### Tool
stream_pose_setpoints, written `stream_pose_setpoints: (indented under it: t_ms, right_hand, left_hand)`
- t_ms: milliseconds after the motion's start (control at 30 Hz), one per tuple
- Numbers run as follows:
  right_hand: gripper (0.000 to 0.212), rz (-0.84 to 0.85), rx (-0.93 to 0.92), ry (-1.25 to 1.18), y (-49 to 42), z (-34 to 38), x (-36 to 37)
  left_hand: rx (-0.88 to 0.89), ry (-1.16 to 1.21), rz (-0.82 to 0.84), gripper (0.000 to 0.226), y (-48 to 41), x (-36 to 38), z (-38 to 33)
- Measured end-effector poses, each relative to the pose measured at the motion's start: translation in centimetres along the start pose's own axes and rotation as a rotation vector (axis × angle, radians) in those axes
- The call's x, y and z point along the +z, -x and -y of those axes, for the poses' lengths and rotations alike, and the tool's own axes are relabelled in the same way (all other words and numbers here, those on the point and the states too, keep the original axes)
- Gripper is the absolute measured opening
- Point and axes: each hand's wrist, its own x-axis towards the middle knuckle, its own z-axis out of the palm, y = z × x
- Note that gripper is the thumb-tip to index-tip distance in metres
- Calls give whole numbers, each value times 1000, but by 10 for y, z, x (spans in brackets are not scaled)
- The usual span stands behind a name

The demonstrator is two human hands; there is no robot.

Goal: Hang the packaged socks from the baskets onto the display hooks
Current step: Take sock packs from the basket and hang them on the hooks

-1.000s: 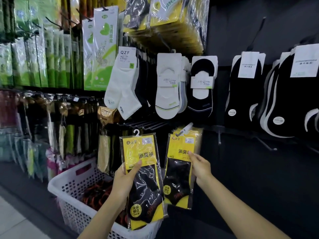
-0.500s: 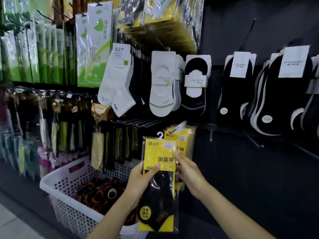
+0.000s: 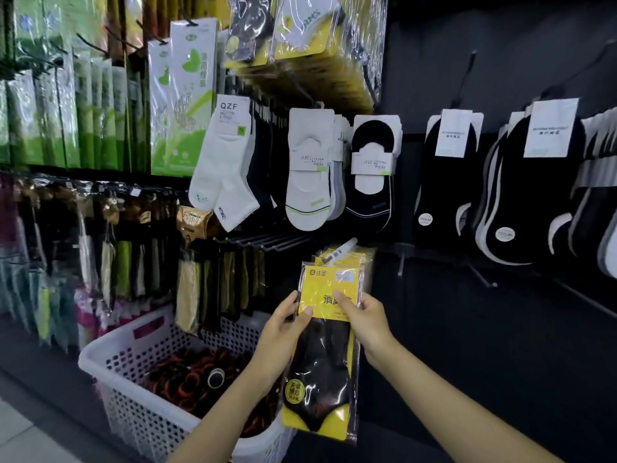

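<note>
- Two bare hands meet on one packet of socks. The left hand (image 3: 283, 325) pinches its left edge, with the thumb on the yellow card front and the fingers behind.
- The right hand (image 3: 365, 324) grips the right edge at the same height, thumb on the front and fingers curled round the side.
- The packet of socks (image 3: 320, 369) hangs upright between the two hands. It is wrapped in clear film, with yellow card at the top and black socks below the palms.
- Below and to the left of the left hand stands a white perforated basket (image 3: 110, 349). It holds a heap of red-and-black goods (image 3: 197, 379) too blurred to name.
- Just above the fingertips, the packet's top reaches the white-tipped display hook (image 3: 344, 246). Whether it is threaded on cannot be told.
- Behind the held packet, more yellow packets (image 3: 362, 262) hang on that hook.
- Up and to the left of the left hand, a row of bare hooks (image 3: 267, 240) juts from the wall.
- Higher still hang white ankle socks (image 3: 223, 168), white low-cut socks (image 3: 309, 172) and a black low-cut pair (image 3: 372, 175).
- Well to the right of the right hand hang black socks with white labels (image 3: 444, 175).
- Farthest up and left of the left hand are green packages (image 3: 180, 95).
</note>
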Motion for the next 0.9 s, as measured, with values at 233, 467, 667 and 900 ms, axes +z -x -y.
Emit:
stream_pose_setpoints:
  t_ms: [233, 467, 667, 900]
  right_hand:
    - [26, -104, 104, -5, -28, -23, 5]
    - [37, -279, 140, 24, -64, -43, 0]
    - [36, -210, 104, 110, -72, -57, -8]
    - [29, -141, 97, 247, -7, -104, -48]
  left_hand:
    - [-26, -25, -13, 58, -27, 1, 22]
    - [-17, -127, 23, 61, -64, 12, 45]
    - [-35, -180, 29, 88, -81, 16, 59]
    - [-144, -192, 5, 82, -25, -1, 98]
